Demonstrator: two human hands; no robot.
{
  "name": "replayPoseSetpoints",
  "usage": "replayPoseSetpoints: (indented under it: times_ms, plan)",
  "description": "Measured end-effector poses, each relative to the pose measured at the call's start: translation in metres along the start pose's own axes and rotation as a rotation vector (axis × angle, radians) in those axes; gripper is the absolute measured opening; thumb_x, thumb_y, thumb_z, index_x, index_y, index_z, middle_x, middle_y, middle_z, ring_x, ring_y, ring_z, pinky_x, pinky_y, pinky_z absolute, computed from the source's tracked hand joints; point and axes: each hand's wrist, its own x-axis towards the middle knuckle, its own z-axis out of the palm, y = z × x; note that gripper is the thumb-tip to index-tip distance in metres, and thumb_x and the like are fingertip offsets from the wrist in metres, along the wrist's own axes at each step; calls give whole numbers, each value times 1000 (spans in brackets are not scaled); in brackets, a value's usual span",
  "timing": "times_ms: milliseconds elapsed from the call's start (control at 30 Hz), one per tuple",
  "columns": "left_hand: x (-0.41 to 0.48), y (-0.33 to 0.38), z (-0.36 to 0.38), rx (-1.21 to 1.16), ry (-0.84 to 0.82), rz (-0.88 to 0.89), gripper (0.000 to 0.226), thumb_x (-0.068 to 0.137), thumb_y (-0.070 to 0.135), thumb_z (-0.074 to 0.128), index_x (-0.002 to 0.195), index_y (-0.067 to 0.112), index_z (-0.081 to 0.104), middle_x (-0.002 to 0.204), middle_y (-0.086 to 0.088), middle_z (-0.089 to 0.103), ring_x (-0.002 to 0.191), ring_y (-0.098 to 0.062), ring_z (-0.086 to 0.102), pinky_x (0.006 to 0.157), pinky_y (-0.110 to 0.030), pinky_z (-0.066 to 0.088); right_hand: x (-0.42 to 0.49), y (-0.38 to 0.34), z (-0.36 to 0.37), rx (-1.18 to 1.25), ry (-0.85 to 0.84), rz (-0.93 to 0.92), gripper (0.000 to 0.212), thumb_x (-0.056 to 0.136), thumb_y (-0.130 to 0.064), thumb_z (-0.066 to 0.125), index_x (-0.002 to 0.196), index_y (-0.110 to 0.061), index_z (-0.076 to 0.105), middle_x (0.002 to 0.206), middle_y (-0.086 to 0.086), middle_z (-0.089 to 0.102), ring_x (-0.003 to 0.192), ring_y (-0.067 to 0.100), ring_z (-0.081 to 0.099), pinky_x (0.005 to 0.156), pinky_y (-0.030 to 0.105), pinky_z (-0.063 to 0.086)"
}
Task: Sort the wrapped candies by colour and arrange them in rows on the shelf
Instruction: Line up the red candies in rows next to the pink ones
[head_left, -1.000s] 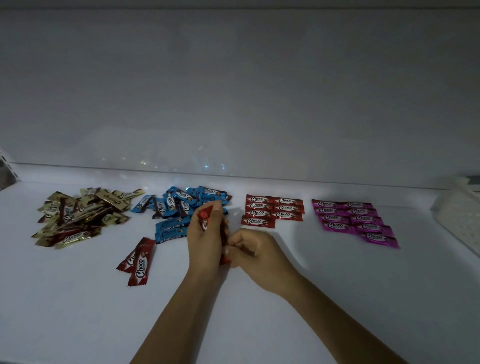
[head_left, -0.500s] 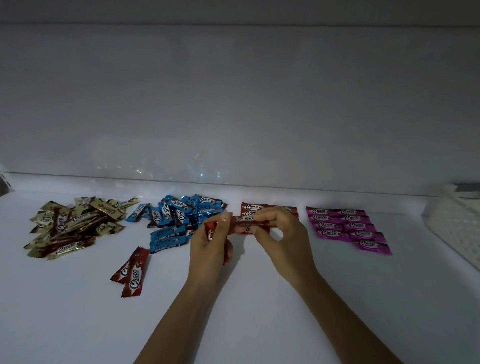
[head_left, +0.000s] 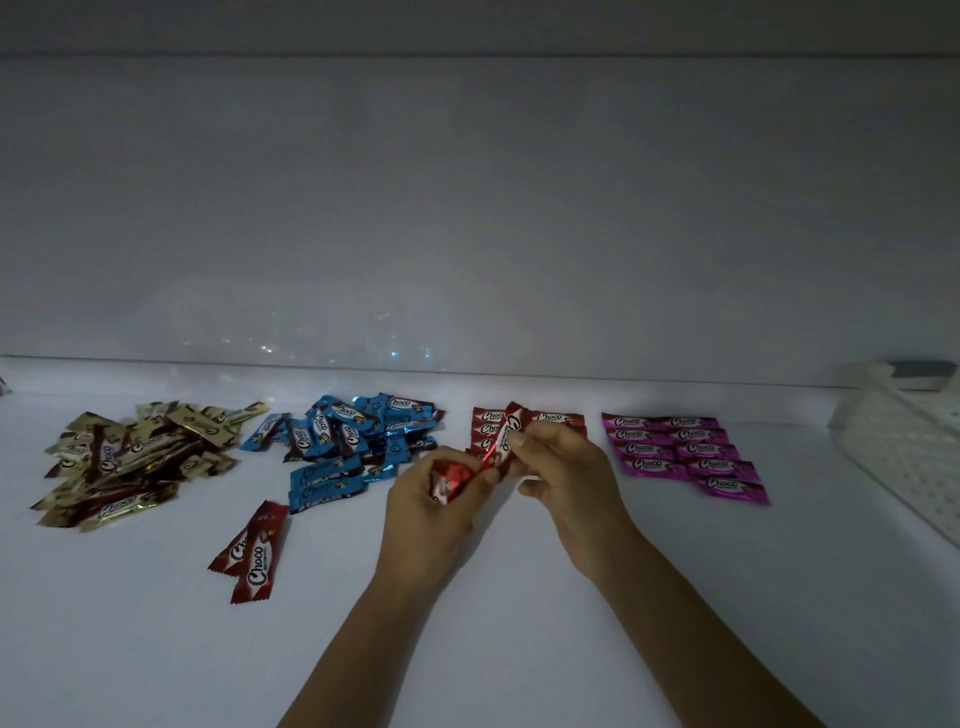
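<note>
Basket (head_left: 906, 447) right of rows (head_left: 680, 452) (on shelf (head_left: 156, 654))

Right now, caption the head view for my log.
Left hand grips red candies; right hand pinches a red candy near the red rows.

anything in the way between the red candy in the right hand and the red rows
Nothing visible. The right hand pinches the red candy right over the red rows; the left hand, gripping more red candies, is off to the side.

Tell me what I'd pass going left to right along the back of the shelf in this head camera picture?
gold candy pile → blue candy pile → red candy rows → pink candy rows → white basket
</note>
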Motion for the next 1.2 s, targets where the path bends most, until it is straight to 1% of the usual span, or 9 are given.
replayPoseSetpoints:
  times_ms: [233, 333, 433, 500, 567, 800, 867, 967, 1200]
  plan:
    - [-5, -5, 4, 216, 8, 152, 20, 82, 3, 71, 80, 23, 68, 76, 20, 68, 71, -1, 63, 63, -11, 46, -3, 5, 8, -188, -18, -169, 26, 82, -7, 70, 80, -32, 63, 69, -14, 70, 67, -2, 65, 61, 14, 47]
    - [-7, -6, 4, 398, 11, 172, 31, 86, 12, 67, 102, 39, 67, 90, 25, 69, 86, 0, 64, 75, -17, 50, 7, 8, -4, -297, 189, -280, 21, 82, -8, 70, 97, -21, 62, 78, -12, 70, 71, -2, 65, 64, 13, 46]
    - [-9, -3, 5, 598, 101, 142, 43, 88, 17, 65, 128, 33, 60, 114, 11, 67, 100, -12, 63, 84, -27, 50, 14, 7, -27, -806, 420, -442, 21, 84, -13, 66, 104, -16, 60, 85, -6, 67, 76, 7, 60, 70, 19, 43]
    - [-10, 1, 6, 675, 81, 151, 46, 87, 17, 64, 130, 31, 58, 121, 7, 66, 101, -17, 64, 82, -29, 50, 16, 10, -38, -1209, 388, -431, 22, 88, -17, 61, 109, -21, 64, 95, -1, 68, 94, 19, 58, 86, 32, 38]
    - [-10, 3, 8, 791, -7, 182, 44, 88, 20, 60, 131, 31, 56, 126, 8, 63, 98, -19, 64, 74, -26, 46, 17, 12, -42, -1359, 276, -342, 30, 91, -18, 58, 119, -27, 62, 108, -3, 67, 110, 19, 53, 96, 33, 30]
    - [0, -1, 17, 1069, -188, 190, 36, 96, 36, 47, 131, 33, 52, 151, 17, 36, 95, -19, 65, 74, -26, 49, 20, 19, -39, -1462, 147, -331, 34, 94, -18, 52, 125, -32, 58, 123, -10, 60, 120, 16, 44, 99, 32, 26]
    - [2, -2, 17, 1089, -191, 181, 38, 97, 39, 43, 134, 35, 48, 146, 16, 43, 103, -16, 63, 80, -25, 48, 22, 22, -36, -1478, 140, -340, 35, 94, -16, 52, 124, -32, 59, 122, -10, 61, 118, 16, 45, 97, 31, 27]
    - [2, -5, 15, 1084, -177, 203, 32, 98, 41, 42, 127, 34, 52, 123, 11, 61, 96, -14, 63, 72, -23, 44, 24, 26, -33, -1444, 131, -353, 36, 91, -11, 56, 122, -29, 62, 120, -7, 63, 115, 18, 48, 96, 32, 29]
    - [2, -10, 15, 1055, -174, 221, 30, 97, 39, 45, 124, 32, 56, 115, 9, 65, 91, -14, 64, 73, -23, 47, 16, 27, -31, -1296, 79, -427, 43, 88, -3, 56, 124, -26, 62, 125, -5, 62, 119, 18, 49, 99, 33, 29]
